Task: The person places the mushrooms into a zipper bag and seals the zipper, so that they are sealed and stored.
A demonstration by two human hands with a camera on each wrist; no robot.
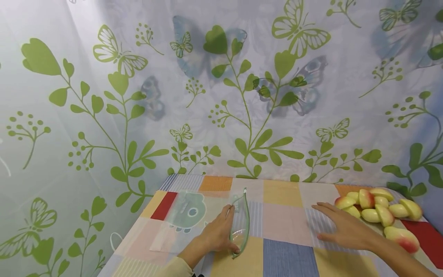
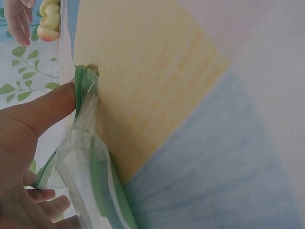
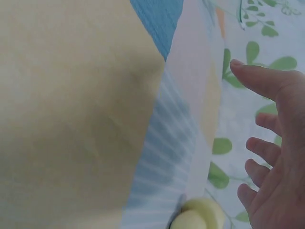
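My left hand point(image 1: 218, 232) holds a clear plastic zip bag point(image 1: 187, 211) by its green-edged mouth, which gapes toward the right. A pale green cartoon creature is printed on the bag. In the left wrist view, the thumb bears on one end of the green edge point(image 2: 86, 90), while the other fingers are at the far side of the mouth. My right hand point(image 1: 346, 229) hovers above the table with fingers spread and nothing in them. Just beyond it lies a pile of yellow fruit-like pieces point(image 1: 375, 215), some blushed red; one larger piece point(image 1: 402, 239) sits nearer.
A patchwork-patterned cloth point(image 1: 287, 227) covers the table. Behind and to the left hangs a white curtain point(image 1: 221, 115) with green leaves and butterflies. The pile occupies the table's right back corner.
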